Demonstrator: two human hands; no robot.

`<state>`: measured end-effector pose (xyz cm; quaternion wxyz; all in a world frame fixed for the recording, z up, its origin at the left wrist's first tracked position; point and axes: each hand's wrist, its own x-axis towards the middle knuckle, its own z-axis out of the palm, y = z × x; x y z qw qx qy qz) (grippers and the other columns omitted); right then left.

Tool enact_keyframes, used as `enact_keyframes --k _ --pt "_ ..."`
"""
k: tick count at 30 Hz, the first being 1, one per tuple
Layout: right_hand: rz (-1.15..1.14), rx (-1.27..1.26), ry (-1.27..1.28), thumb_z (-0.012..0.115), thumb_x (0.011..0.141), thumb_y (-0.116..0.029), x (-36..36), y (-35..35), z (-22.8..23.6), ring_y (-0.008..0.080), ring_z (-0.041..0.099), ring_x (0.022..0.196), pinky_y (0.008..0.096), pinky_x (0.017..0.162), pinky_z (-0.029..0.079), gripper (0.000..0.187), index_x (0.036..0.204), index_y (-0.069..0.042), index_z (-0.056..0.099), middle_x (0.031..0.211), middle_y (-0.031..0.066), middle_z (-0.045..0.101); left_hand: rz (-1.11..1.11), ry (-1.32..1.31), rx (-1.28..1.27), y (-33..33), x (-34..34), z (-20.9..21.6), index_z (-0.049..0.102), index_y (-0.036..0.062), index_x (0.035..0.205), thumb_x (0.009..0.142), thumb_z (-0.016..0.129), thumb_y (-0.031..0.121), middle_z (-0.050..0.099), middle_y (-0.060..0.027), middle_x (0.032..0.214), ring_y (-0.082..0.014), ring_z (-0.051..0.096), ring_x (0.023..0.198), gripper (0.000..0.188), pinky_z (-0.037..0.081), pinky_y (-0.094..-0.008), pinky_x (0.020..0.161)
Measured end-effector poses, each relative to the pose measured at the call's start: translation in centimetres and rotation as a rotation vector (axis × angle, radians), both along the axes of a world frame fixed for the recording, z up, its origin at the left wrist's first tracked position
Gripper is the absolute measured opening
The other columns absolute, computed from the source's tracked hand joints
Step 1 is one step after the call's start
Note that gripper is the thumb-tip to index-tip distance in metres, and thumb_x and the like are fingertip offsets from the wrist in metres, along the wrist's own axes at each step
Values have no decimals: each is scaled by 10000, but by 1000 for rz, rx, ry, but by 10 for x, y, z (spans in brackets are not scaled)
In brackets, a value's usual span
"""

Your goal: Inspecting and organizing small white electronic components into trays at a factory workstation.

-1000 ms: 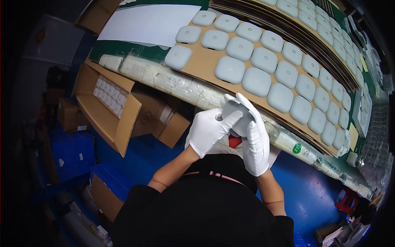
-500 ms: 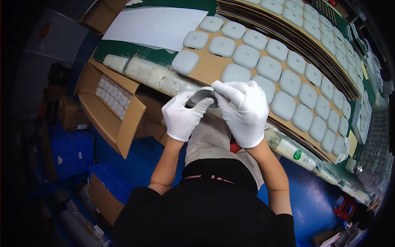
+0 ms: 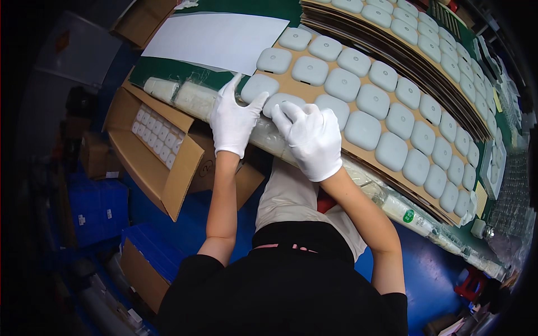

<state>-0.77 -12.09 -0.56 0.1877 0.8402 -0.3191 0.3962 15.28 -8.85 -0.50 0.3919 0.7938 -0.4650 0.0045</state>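
Observation:
My gloved left hand (image 3: 234,119) reaches to the near left corner of a cardboard sheet (image 3: 287,85), thumb and fingers spread apart. Between them is the near edge of a pale grey rounded-square casing (image 3: 260,87); whether they touch it I cannot tell. My gloved right hand (image 3: 314,139) has its fingers curled onto the near edge of another grey casing (image 3: 283,101), which lies in the front row beside the first. Its near part is hidden under the fingers. More casings of the same kind (image 3: 342,84) cover the sheet in rows.
A thick cardboard stack topped with more casings (image 3: 403,32) stands beyond. White paper (image 3: 218,38) lies at the table's far left. Plastic-wrapped padding (image 3: 193,99) runs along the front edge. Below left stands an open carton (image 3: 185,178) holding a sheet of small white pieces.
Both hands have moved forward and left from above the table's edge. The casing they held between them now lies in the front-row gap; my left hand has opened.

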Motion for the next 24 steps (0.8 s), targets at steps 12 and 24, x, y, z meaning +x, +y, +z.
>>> enact_keyframes --k 12,24 --pt "-196 225 173 640 821 -197 4 -6 -1 210 491 770 334 683 388 163 951 -113 588 1053 -4 584 -127 410 88 -8 9 4 564 0 1312 767 807 172 620 -166 1271 -243 618 1114 620 498 -308 959" --pt "87 444 -286 721 779 -102 -25 21 23 196 581 873 312 771 439 378 1148 -88 638 1095 36 647 -147 712 -187 15 1 29 631 21 1243 739 784 -7 695 -141 1130 -170 673 925 527 548 -261 836"
